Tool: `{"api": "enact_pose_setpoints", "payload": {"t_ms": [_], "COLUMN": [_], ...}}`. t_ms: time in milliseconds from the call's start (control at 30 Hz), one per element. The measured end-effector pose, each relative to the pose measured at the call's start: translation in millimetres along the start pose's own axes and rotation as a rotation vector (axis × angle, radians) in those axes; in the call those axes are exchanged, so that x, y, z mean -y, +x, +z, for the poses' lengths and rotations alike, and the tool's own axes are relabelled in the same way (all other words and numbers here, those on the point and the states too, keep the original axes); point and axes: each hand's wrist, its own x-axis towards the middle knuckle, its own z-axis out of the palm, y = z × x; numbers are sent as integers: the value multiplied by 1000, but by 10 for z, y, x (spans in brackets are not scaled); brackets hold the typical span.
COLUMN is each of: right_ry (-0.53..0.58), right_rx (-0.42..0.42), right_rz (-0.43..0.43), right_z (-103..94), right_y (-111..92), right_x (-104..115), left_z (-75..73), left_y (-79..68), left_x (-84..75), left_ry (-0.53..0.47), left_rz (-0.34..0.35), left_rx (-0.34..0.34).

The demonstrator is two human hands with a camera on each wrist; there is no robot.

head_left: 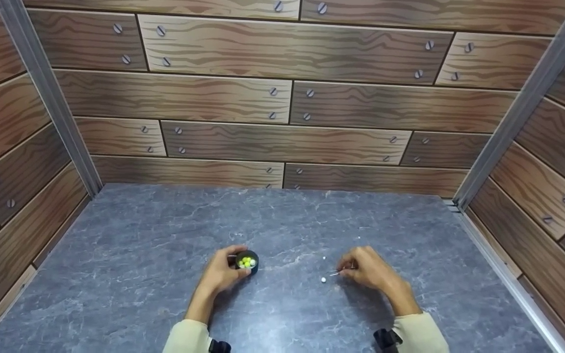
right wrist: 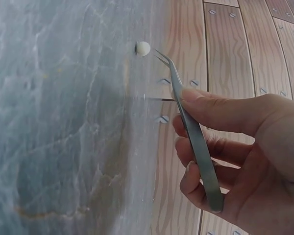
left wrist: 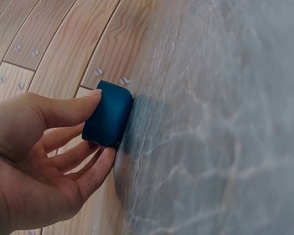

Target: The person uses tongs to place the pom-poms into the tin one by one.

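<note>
My left hand (head_left: 220, 269) holds a small round dark-teal cup (left wrist: 108, 115) upright on the tabletop, thumb on one side and fingers round the other. Inside the cup lie several yellow and white balls (head_left: 247, 261). To the right, my right hand (head_left: 368, 267) pinches metal tweezers (right wrist: 198, 142) with bent, pointed tips. Those tips stand slightly apart with nothing between them, close beside a white ball (right wrist: 144, 48) on the table. A smaller white ball (head_left: 324, 258) lies a little beyond the tweezers.
The grey marbled tabletop (head_left: 165, 225) is bounded by wood-patterned walls (head_left: 292, 49) at the back and both sides. Metal posts stand at the back corners. A tiny white speck (head_left: 359, 238) lies farther back, beyond the right hand.
</note>
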Motion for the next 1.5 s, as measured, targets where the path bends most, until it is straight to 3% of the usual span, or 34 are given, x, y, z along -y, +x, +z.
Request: {"api": "enact_pose_setpoints", "payload": {"t_ms": [600,1100,1500], "right_ry": [5,-2,25], "right_rx": [9,22,15], "right_rz": [3,-10,-2], "right_z": [-13,42,28], "right_y": [-11,1,-13], "right_x": [-25,-17,-27], "left_z": [7,4,16], "left_y": [5,8,20], "left_x": [-24,-8,-20], "left_ry": [-28,15,-1], "left_rz": [-14,4,-40], "left_rx": [6,-14,4]}}
